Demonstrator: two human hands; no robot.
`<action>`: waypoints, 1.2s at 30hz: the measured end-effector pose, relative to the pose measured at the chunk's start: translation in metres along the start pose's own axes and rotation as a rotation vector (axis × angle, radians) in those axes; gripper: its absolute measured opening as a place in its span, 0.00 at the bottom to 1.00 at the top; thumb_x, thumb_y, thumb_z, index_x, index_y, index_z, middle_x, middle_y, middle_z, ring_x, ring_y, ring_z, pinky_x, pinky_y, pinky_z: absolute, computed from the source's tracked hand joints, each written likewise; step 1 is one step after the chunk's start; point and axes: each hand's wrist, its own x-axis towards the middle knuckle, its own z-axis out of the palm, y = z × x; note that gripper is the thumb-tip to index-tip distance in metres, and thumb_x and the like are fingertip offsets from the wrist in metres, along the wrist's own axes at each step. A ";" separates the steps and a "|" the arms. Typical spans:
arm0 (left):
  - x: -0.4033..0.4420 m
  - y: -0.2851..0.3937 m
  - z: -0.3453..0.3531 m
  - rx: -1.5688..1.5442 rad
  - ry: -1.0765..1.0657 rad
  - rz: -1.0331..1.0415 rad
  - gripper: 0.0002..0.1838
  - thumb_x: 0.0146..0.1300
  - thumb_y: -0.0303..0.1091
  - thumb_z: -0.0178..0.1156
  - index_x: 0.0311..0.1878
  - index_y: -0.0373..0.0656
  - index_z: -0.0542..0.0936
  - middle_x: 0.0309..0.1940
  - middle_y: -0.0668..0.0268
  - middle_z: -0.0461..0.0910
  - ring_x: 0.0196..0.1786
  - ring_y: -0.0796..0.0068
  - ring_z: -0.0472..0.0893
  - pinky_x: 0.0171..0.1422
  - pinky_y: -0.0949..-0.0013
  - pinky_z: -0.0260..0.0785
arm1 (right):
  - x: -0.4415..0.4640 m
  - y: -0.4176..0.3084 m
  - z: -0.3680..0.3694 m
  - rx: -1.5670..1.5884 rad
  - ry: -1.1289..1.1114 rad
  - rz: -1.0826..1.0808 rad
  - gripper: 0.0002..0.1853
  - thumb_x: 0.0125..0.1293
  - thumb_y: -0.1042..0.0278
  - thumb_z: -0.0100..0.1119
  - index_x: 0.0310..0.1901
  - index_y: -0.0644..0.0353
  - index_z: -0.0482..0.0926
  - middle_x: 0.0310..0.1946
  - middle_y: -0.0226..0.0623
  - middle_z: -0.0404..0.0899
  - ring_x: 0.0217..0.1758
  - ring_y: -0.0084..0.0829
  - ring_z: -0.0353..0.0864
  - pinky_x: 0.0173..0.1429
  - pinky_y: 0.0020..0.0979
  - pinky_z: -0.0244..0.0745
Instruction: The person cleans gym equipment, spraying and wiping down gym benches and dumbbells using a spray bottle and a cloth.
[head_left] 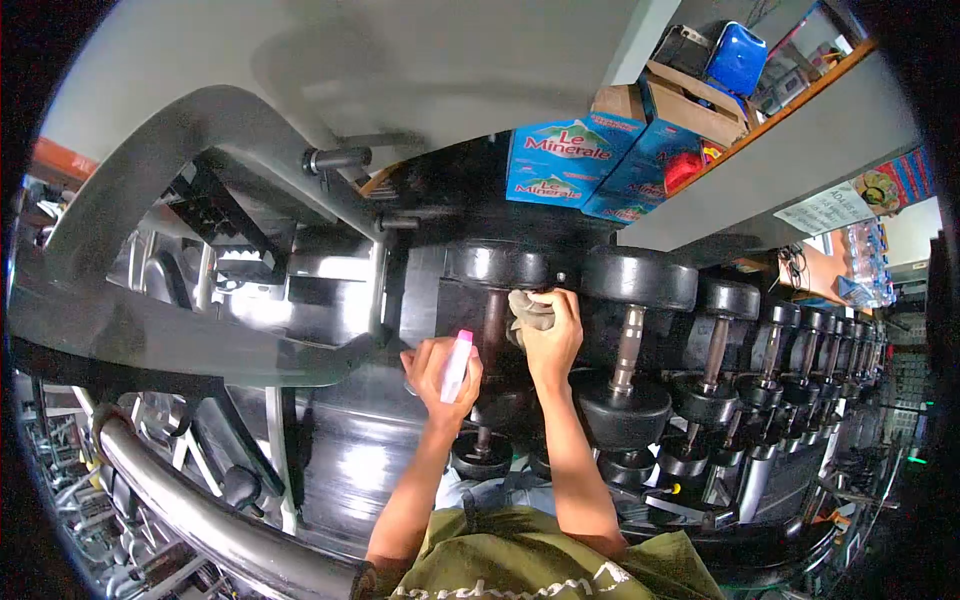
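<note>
In my left hand (430,372) is a small whitish bottle (455,372) with a pink cap, tilted upward, the fingers wrapped round it. My right hand (556,335) grips a crumpled grey-beige cloth (529,312). The cloth is beside the handle of a large black dumbbell (497,266), close under its far head; whether it touches the metal I cannot tell. To the right, another black dumbbell (638,278) with a bare metal handle rests on the rack. My forearms partly hide the near dumbbell heads.
A row of dumbbells (718,345) runs off to the right. Behind stand blue water cartons (570,150) and a grey panel (760,150). A grey machine frame (110,330) curves along the left, with a thick metal tube (220,520) below it.
</note>
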 end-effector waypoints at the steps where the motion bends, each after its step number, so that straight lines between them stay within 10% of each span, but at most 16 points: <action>1: 0.000 0.000 0.001 -0.024 0.003 -0.006 0.04 0.52 0.31 0.65 0.30 0.48 0.79 0.29 0.68 0.79 0.34 0.67 0.76 0.45 0.62 0.58 | -0.002 -0.007 -0.004 -0.042 -0.013 -0.072 0.19 0.42 0.82 0.70 0.40 0.57 0.82 0.40 0.37 0.79 0.43 0.41 0.81 0.46 0.36 0.77; 6: -0.004 -0.004 0.001 -0.005 0.026 -0.069 0.04 0.54 0.32 0.64 0.30 0.47 0.79 0.29 0.68 0.79 0.35 0.66 0.77 0.47 0.62 0.59 | 0.011 -0.035 -0.019 -0.299 -0.204 -0.465 0.26 0.41 0.75 0.73 0.46 0.41 0.85 0.42 0.21 0.80 0.43 0.30 0.76 0.41 0.34 0.79; 18: -0.007 -0.010 0.002 0.003 0.099 -0.085 0.06 0.53 0.30 0.65 0.33 0.45 0.78 0.29 0.65 0.78 0.34 0.64 0.75 0.45 0.61 0.59 | 0.063 -0.054 0.009 -0.499 -0.499 -1.276 0.12 0.55 0.60 0.59 0.40 0.46 0.83 0.39 0.14 0.78 0.44 0.24 0.70 0.46 0.38 0.61; 26: -0.005 -0.003 -0.002 0.019 0.112 -0.140 0.05 0.57 0.32 0.64 0.34 0.44 0.77 0.30 0.64 0.78 0.34 0.63 0.75 0.46 0.60 0.60 | 0.046 -0.046 0.088 -1.007 -0.886 -1.313 0.09 0.58 0.59 0.59 0.28 0.47 0.88 0.26 0.20 0.81 0.54 0.34 0.68 0.56 0.52 0.59; 36: -0.003 -0.006 0.000 0.026 0.131 -0.114 0.04 0.54 0.29 0.63 0.31 0.47 0.77 0.27 0.69 0.78 0.33 0.65 0.75 0.44 0.62 0.59 | 0.070 -0.073 -0.002 -0.708 -0.745 -1.168 0.04 0.53 0.59 0.59 0.28 0.44 0.81 0.31 0.20 0.75 0.50 0.29 0.68 0.50 0.46 0.57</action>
